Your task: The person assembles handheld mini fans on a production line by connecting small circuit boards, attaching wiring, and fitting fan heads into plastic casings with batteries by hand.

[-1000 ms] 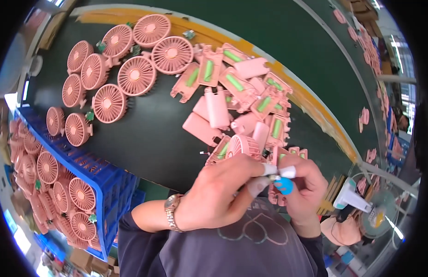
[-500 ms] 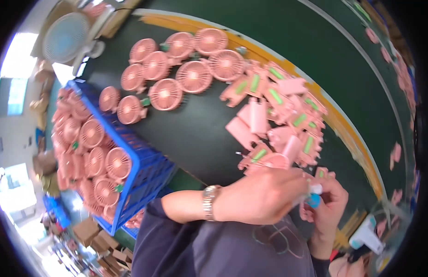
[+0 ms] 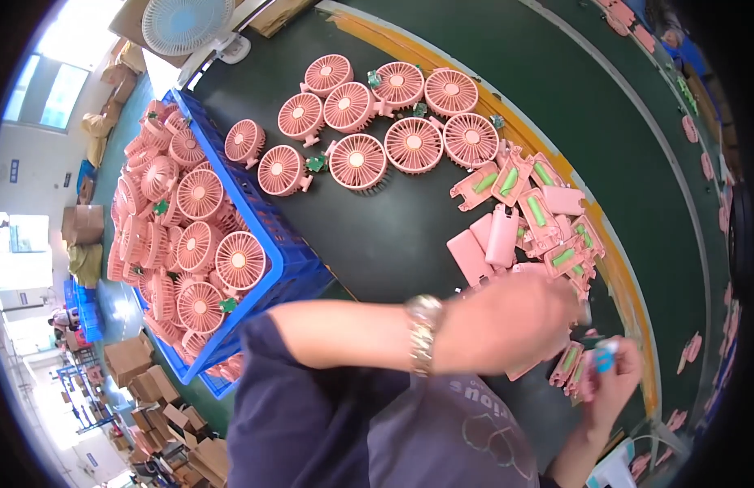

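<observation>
My left hand [image 3: 507, 325], with a metal watch on its wrist, reaches across the near side of a heap of pink shells. Motion smears it and its fingers cannot be made out. Close to its right is my right hand [image 3: 619, 378], fingers curled in, with a blue and white band or piece [image 3: 605, 358] at the fingertips. What it grips is too small to name. Pink housing halves [image 3: 537, 210] with green cylinders inside lie in the heap beyond my hands, among plain pink covers [image 3: 502, 236]. Farther left stand several round pink fan heads [image 3: 358, 161].
A blue plastic crate [image 3: 300, 264] full of pink fan heads stands left of the dark table. Small green boards [image 3: 315, 163] lie among the fans. Yellow tape [image 3: 617, 264] edges the table; a green belt [image 3: 629, 138] runs beyond. A white desk fan [image 3: 186, 24] stands far left.
The view has shifted, so the scene sits farther right. My hands, close together before, are now farther apart; the left has become blurred and the right still holds its fingers curled.
</observation>
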Demonstrator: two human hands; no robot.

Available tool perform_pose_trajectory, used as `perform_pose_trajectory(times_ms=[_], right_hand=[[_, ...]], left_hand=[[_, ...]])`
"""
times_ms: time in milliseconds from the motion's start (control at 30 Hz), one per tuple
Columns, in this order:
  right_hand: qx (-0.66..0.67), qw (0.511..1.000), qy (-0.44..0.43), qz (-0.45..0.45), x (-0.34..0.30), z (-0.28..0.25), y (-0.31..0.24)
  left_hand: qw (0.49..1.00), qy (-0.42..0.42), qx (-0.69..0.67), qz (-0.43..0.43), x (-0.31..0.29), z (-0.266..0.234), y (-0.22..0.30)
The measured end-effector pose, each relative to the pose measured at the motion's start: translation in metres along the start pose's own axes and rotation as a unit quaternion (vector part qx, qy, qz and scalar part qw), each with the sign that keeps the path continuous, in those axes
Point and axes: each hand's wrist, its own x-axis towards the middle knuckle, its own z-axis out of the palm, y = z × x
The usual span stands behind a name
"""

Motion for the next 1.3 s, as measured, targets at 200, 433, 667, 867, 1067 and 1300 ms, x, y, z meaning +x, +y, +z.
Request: perform_pose_trajectory(times_ms=[200,433,667,867,1067,1300], right_hand=[[-0.085,0.971,0.213,-0.061,0.074,-0.122,0.001],[-0.178,0.917,0.318,-0.162,0.256,-0.287,0.085],[-0.527,0.794,0.263,-0.150,0.252,-0.261,0.139],[-0.486,0.868,0.099,0.023,0.056,-0.174,0.118],[-0.253,0.964,0.082,0.023,-0.085,-0.134,0.175],[-0.476,0.871,0.122,0.016,-0.094,-0.105,0.180]], left_hand=[[0.820,0.201,0.410,-0.345,-0.064,-0.229,-0.112],[0.753,0.064,0.341,-0.559,-0.183,-0.333,-0.231],[0.724,0.015,0.297,-0.623,-0.178,-0.328,-0.250],[0.681,0.205,0.535,-0.457,-0.113,-0.270,-0.154],[0.933,0.095,0.227,-0.262,-0.049,-0.090,-0.047],[0.840,0.097,0.401,-0.353,-0.058,-0.012,-0.091]])
